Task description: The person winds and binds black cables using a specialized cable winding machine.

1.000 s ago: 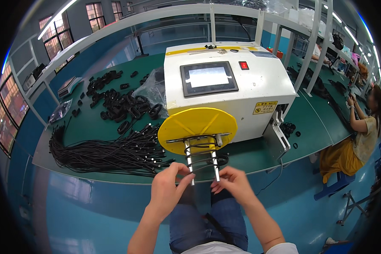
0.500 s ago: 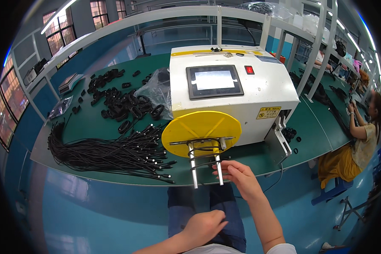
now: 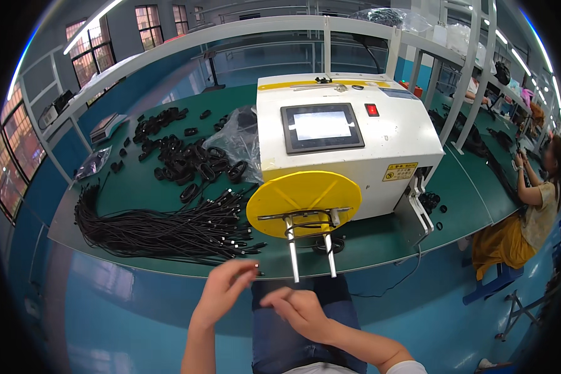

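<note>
At the table's front edge my left hand [image 3: 223, 292] has its finger and thumb drawn together on a connector end of a black cable, beside the bundle of black cables [image 3: 146, 227]. Just right of it, over my lap, my right hand [image 3: 302, 313] is curled, pointing left; its fingertips are blurred, and anything in them is hidden. Neither hand touches the winding machine [image 3: 374, 153]. Black cable [image 3: 305, 232] loops round the two metal rods [image 3: 293, 258] sticking out of its yellow disc [image 3: 302, 194].
Several coiled black cables [image 3: 190, 159] and a clear plastic bag [image 3: 234, 140] lie left of the machine on the green table [image 3: 380, 240]. White frame posts [image 3: 328, 47] rise behind. On the right, a person [image 3: 539, 202] sits handling black cables.
My right hand has left the metal rods and come down toward my lap. My left hand has moved left and up to the bundle's connector ends. The view has shifted slightly.
</note>
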`<state>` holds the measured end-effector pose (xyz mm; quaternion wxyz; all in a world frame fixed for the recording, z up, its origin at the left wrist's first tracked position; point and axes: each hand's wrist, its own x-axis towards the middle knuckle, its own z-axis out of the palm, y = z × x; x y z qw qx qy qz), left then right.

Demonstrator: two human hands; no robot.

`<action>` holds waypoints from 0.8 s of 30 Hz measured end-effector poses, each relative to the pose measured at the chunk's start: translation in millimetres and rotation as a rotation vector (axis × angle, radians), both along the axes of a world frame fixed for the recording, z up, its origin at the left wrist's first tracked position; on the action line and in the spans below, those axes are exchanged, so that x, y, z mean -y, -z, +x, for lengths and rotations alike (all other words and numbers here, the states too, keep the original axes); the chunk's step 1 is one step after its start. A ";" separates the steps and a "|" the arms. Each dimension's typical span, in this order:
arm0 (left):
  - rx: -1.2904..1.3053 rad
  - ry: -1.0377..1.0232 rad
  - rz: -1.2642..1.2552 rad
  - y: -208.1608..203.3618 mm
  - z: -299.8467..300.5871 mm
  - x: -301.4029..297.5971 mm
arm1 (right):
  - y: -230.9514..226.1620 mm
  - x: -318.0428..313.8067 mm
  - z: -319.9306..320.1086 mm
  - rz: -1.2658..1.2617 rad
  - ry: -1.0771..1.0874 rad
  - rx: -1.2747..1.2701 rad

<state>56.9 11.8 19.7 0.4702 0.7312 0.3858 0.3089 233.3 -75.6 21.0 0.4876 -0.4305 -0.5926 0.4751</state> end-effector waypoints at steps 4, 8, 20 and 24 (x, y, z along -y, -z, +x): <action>0.118 0.004 0.060 -10.7 47.7 -15.9 | 6.0 28.9 31.7 0.521 0.219 -0.401; 0.145 0.119 0.007 -0.8 70.0 -21.3 | 28.4 52.4 70.0 0.313 0.518 -0.670; -0.028 0.073 0.501 -50.9 70.1 27.6 | 70.1 23.5 103.6 -0.168 0.427 -0.178; -0.164 0.426 0.553 -50.2 84.2 63.3 | 38.6 2.8 106.9 -0.232 0.277 -0.398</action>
